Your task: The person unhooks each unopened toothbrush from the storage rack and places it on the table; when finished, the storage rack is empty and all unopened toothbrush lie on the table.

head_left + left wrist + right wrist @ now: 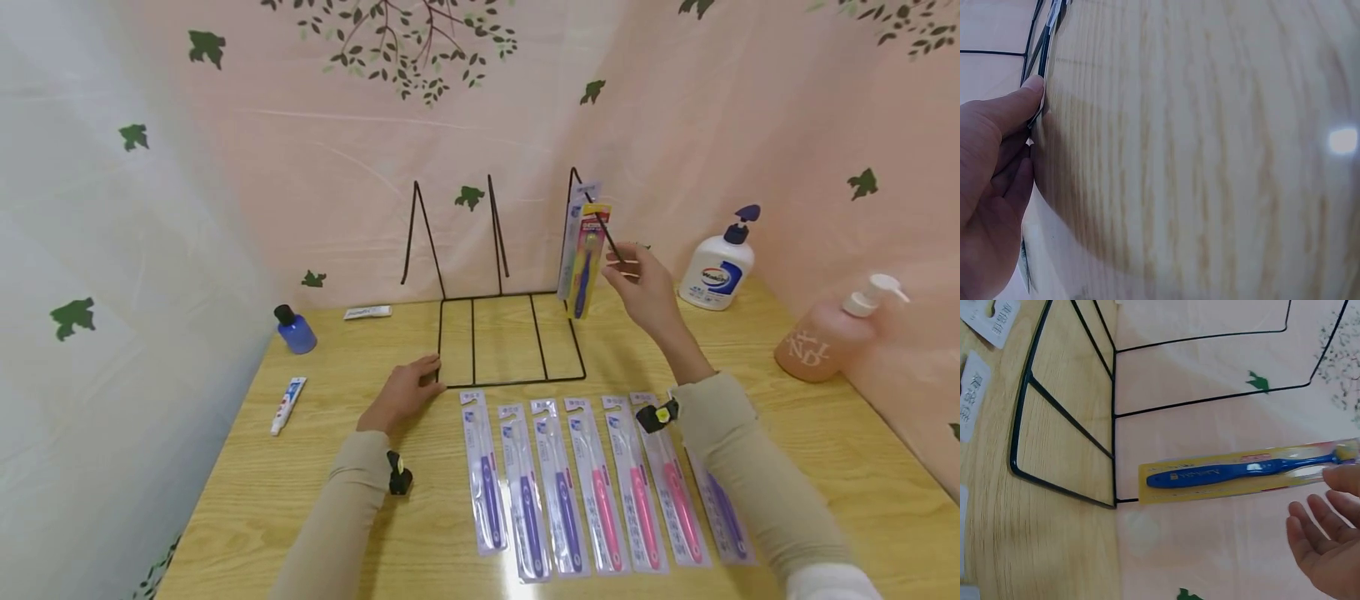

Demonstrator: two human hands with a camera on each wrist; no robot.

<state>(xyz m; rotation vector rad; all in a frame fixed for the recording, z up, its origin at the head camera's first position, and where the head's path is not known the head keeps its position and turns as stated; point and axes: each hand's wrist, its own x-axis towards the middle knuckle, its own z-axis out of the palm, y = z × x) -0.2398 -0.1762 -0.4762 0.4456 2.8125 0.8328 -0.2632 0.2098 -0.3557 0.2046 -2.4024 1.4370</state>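
Note:
A black wire rack (510,333) stands on the wooden table (300,492). From its right-hand hook hangs a yellow pack with a blue toothbrush (587,258), with a second pale pack behind it. My right hand (630,271) is at the hook's outer end with its fingers loose. In the right wrist view the palm (1325,544) is open and one fingertip is at the head end of the yellow pack (1235,475). My left hand (408,387) rests on the table, its thumb (1022,94) against the rack's front left corner wire (1040,50). Several purple (483,475) and pink (600,492) toothbrush packs lie in a row in front.
A small blue bottle (296,330), a toothpaste tube (288,405) and a small white tube (367,312) lie at the left. A white pump bottle (718,267) and a peach pump bottle (825,337) stand at the right. Pink patterned curtains close off the back and the sides.

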